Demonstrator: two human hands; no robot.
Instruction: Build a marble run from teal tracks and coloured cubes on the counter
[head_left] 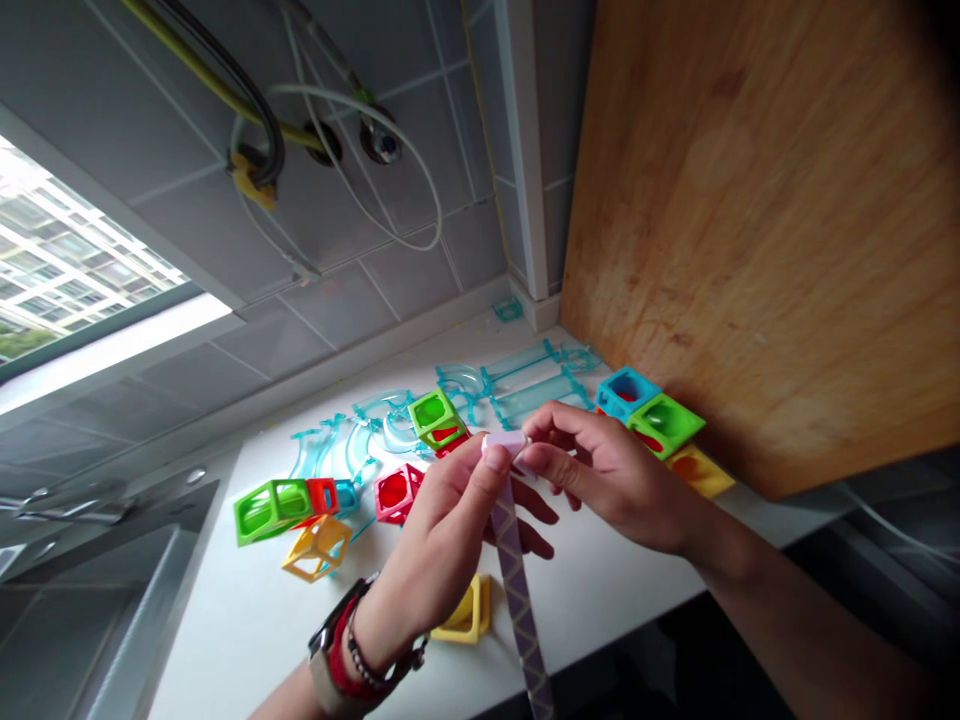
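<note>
A purple strap [516,600] with a pale zigzag pattern hangs down past the counter's front edge. Its upper end is a small pale pink piece [505,441], and I cannot make out what kind of fitting it is. My left hand [439,535] pinches this piece between thumb and forefinger, the other fingers stretched out behind the strap. At the piece's right end, the thumb and forefinger of my right hand [604,475] are closed on its tip. Just beyond my left hand are a red cube frame [397,492] and a green one [436,418]; a yellow frame [472,612] lies below.
Clear turquoise track pieces [390,415] are spread along the back of the white counter [217,610]. More cube frames, green [274,510] and yellow [319,548], stand at left; blue [628,392] and green [667,424] ones rest against a wooden board [765,250]. A sink [112,590] is at left.
</note>
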